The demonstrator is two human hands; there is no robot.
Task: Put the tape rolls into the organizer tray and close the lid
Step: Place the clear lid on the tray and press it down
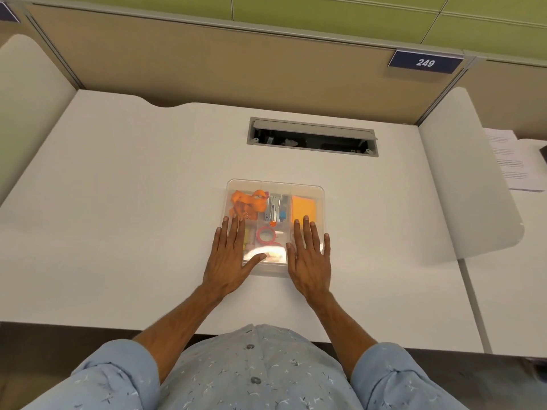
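Organizer tray (275, 184): clear plastic box in the middle of the white desk (118, 202); all places below are given from this tray.
Lid (305, 189): transparent, it seems to lie already on top of the tray; a glare at the near edge suggests a flat surface there; whether it is clicked shut I cannot tell.
Tape rolls (266, 234): a red roll is seen inside, in the near middle compartment; a pale roll under the glare is unclear.
Left hand (231, 255): flat on the near left corner of the tray; fingers spread and straight, holding nothing; probably pressing the lid down.
Right hand (309, 255): flat on the near right corner; fingers spread a little, also holding nothing; both sides get equal pressure.
Other contents: orange lanyard (247, 201) in the far left compartment; stapler (273, 208) in the far middle; orange notes (303, 207) in the far right.
Stage: I judge the task nearly finished.
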